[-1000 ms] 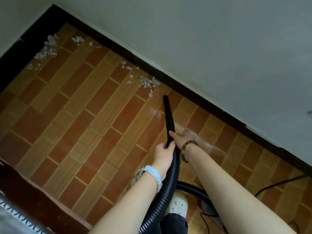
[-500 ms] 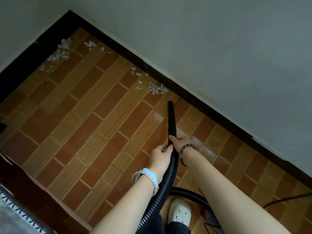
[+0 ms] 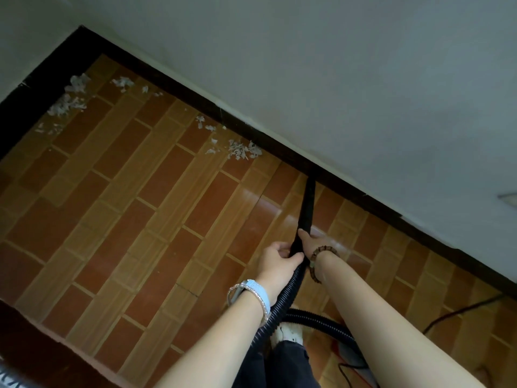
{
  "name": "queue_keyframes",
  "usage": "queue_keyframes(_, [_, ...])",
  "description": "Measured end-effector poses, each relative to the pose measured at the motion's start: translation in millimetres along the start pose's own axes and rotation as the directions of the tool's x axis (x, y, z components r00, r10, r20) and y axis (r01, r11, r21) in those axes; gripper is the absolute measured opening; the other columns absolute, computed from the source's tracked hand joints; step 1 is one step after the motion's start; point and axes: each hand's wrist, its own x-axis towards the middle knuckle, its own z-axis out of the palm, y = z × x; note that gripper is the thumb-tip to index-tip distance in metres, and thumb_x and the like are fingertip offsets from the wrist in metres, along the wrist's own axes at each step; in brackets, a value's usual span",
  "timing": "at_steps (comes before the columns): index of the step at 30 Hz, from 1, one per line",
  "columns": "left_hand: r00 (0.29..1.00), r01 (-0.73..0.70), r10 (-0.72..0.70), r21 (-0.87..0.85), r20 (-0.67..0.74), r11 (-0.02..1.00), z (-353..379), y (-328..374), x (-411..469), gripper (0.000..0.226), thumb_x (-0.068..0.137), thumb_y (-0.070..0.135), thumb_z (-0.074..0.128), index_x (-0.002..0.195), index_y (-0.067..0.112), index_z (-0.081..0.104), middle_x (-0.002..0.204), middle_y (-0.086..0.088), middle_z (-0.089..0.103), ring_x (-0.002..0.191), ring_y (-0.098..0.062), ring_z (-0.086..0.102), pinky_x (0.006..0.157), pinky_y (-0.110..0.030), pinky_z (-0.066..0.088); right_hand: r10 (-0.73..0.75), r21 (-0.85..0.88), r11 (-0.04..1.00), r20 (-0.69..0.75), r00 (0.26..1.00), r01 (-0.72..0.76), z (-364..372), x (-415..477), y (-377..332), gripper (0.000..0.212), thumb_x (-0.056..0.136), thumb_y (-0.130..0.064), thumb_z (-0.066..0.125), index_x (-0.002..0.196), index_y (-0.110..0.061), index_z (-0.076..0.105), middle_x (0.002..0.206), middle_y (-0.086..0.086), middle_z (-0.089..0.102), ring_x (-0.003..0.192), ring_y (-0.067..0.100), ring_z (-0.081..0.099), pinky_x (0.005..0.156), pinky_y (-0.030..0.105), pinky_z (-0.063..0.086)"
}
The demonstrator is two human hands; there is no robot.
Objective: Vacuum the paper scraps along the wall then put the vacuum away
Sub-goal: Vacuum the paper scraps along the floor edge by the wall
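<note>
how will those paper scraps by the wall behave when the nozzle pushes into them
The paper scraps look small, thin and torn, so probably very light and apt to scatter if pushed. They lie loose beside the baseboard, so some may wedge along its edge.

A pale grey-white wall (image 3: 349,65) fills the view from 12 to 3 o'clock and meets a second wall (image 3: 25,37) in a corner near 11. A dark skirting board (image 3: 363,204) runs along both. The floor (image 3: 126,219) is brick-pattern tile in red-brown and tan, with a soft sheen near centre. A darker red-brown strip (image 3: 33,340) lies at 7 o'clock.
</note>
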Motion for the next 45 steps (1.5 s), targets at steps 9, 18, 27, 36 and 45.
queue_keyframes(9, [0.991, -0.007, -0.013, -0.15, -0.132, 0.989, -0.4, -8.2, -5.0, 0.024, 0.093, 0.016, 0.062, 0.115, 0.022, 0.056, 0.092, 0.01, 0.059, 0.079, -0.01, 0.062, 0.063, -0.021, 0.051, -0.061, 0.0, 0.998, 0.08, 0.995, 0.061, 18.3, -6.5, -11.6, 0.044, 0.097, -0.038, 0.042, 0.128, -0.009, 0.055, 0.115, 0.014, 0.063, 0.09, 0.026, 0.058, 0.074, 0.034, 0.048])
queue_keyframes(18, [0.975, -0.038, -0.003, -0.176, -0.223, 0.984, -11.7, -6.2, 5.4, 0.032, 0.093, 0.02, 0.062, 0.125, 0.019, 0.058, 0.096, 0.011, 0.058, 0.088, -0.017, 0.065, 0.073, -0.031, 0.057, -0.142, -0.126, 0.98, 0.116, 0.983, 0.157, 31.9, -5.1, -31.0, 0.043, 0.099, -0.036, 0.038, 0.132, -0.012, 0.052, 0.115, 0.013, 0.064, 0.094, 0.028, 0.061, 0.073, 0.033, 0.049])
queue_keyframes(27, [0.968, -0.052, -0.008, -0.232, -0.252, 0.971, -25.3, 0.3, 17.0, 0.029, 0.095, 0.017, 0.059, 0.125, 0.018, 0.06, 0.1, 0.009, 0.062, 0.093, -0.021, 0.067, 0.082, -0.037, 0.058, -0.195, -0.197, 0.955, 0.14, 0.971, 0.22, 47.5, -5.0, -52.7, 0.043, 0.101, -0.036, 0.037, 0.132, -0.01, 0.052, 0.119, 0.013, 0.062, 0.087, 0.026, 0.055, 0.056, 0.027, 0.04])
queue_keyframes(36, [0.974, -0.036, -0.031, -0.287, -0.225, 0.957, -31.2, 12.6, 26.8, 0.031, 0.095, 0.021, 0.059, 0.127, 0.021, 0.059, 0.108, 0.004, 0.065, 0.092, -0.023, 0.069, 0.081, -0.043, 0.06, -0.216, -0.147, 0.961, 0.135, 0.967, 0.235, 47.5, -4.2, -71.0, 0.038, 0.1, -0.032, 0.04, 0.129, -0.012, 0.053, 0.107, 0.013, 0.062, 0.078, 0.022, 0.053, 0.067, 0.029, 0.042])
queue_keyframes(45, [0.97, -0.01, -0.089, -0.405, -0.225, 0.914, -35.8, 7.7, 14.9, 0.019, 0.095, 0.019, 0.06, 0.112, 0.026, 0.057, 0.105, 0.002, 0.065, 0.09, -0.023, 0.069, 0.08, -0.041, 0.06, -0.217, -0.227, 0.939, 0.191, 0.957, 0.259, 52.8, -17.6, -69.0, 0.039, 0.1, -0.031, 0.04, 0.131, -0.011, 0.052, 0.117, 0.013, 0.061, 0.085, 0.023, 0.052, 0.061, 0.027, 0.04])
